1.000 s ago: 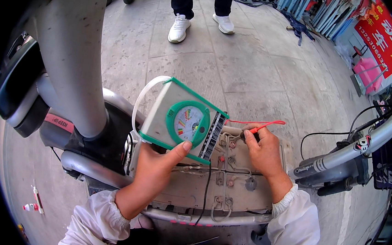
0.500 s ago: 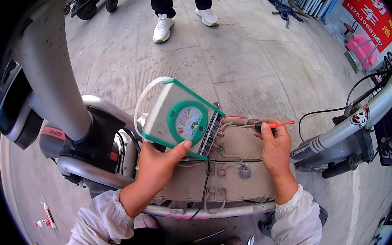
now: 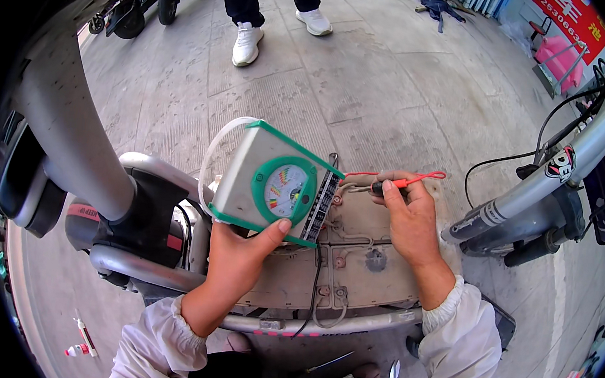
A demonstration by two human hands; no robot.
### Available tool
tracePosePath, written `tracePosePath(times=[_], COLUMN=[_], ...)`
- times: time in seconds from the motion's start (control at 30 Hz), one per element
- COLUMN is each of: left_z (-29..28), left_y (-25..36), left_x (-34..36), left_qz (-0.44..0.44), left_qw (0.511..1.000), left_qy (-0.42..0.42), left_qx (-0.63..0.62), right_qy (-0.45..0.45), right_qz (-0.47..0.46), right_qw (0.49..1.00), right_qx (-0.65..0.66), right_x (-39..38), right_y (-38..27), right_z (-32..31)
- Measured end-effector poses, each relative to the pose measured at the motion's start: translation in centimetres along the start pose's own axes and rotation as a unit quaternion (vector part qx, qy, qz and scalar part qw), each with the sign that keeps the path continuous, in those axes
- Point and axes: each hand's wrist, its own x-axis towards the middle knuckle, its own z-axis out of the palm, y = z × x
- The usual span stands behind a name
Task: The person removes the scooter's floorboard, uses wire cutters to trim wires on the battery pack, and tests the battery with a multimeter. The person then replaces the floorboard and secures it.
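My left hand is closed on the lower edge of a battery tester, a pale box with green edges and a round dial; its thumb lies on the front. My right hand pinches a red test probe with a dark end, a red lead looping behind it. Below both hands are several dusty batteries, joined by grey wires. The probe's dark end is over the far batteries, close to a wire; I cannot tell if it touches. A black lead hangs from the tester over the batteries.
Around the batteries runs a silver scooter frame, with a thick post at left and a silver tube at right. A person in white shoes stands beyond. Pliers and a screwdriver lie near me.
My right hand has moved left with the red probe, nearer the tester. My left hand still holds the tester in about the same place; the whole view has shifted slightly.
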Motion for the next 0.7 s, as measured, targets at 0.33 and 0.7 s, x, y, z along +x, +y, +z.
tracePosePath(times=[0.33,0.7], left_z=[0.1,0.1], left_y=[-1.0,0.4], left_x=[0.1,0.0], left_qz=[0.031,-0.019], left_qw=[0.997,0.998], left_qy=[0.012,-0.018], left_qx=[0.066,0.059], right_qy=[-0.01,0.005], right_qz=[-0.016,-0.031], right_qw=[1.0,0.997], right_qx=[-0.019,-0.067], right_x=[0.3,0.4], right_y=[0.6,1.4], right_z=[0.9,1.8])
